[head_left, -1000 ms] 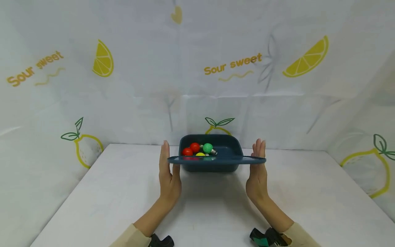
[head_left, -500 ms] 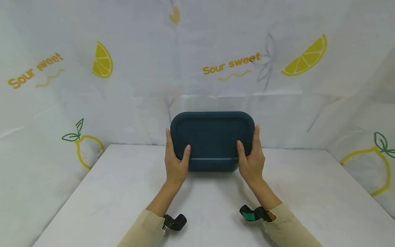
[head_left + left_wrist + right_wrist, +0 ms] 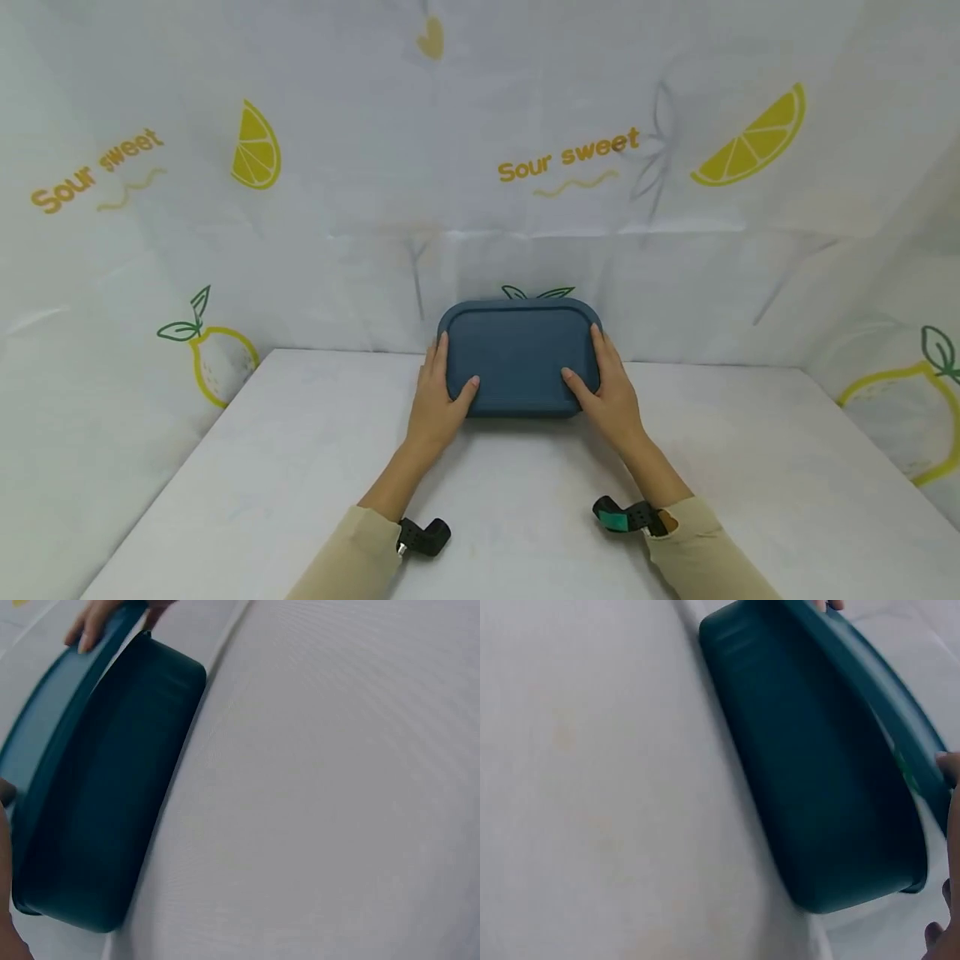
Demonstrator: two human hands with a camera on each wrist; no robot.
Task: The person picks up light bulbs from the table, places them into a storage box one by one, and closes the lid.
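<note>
In the head view a dark blue rectangular lid (image 3: 517, 358) with rounded corners lies over the top of a matching box. My left hand (image 3: 438, 404) holds its left end, thumb on top and fingers along the side. At the opposite end my right hand (image 3: 611, 400) grips it likewise. The box (image 3: 120, 780) stands on the table in the left wrist view. From the right wrist, the lid (image 3: 885, 697) sits tilted, with a narrow gap between it and the box rim. A bit of green shows in that gap; what it is, I cannot tell. The box's contents are covered.
A white-covered table (image 3: 315, 483) spreads around the box and the forearms. Right behind the box rises a white sheet (image 3: 375, 275) printed with lemons and lettering. Black wrist straps (image 3: 423, 537) are on both wrists.
The lid was level in front of the box, with red, green and yellow bulbs visible inside. It then tipped up toward the back and has come down over the box; the hands now grip its ends.
</note>
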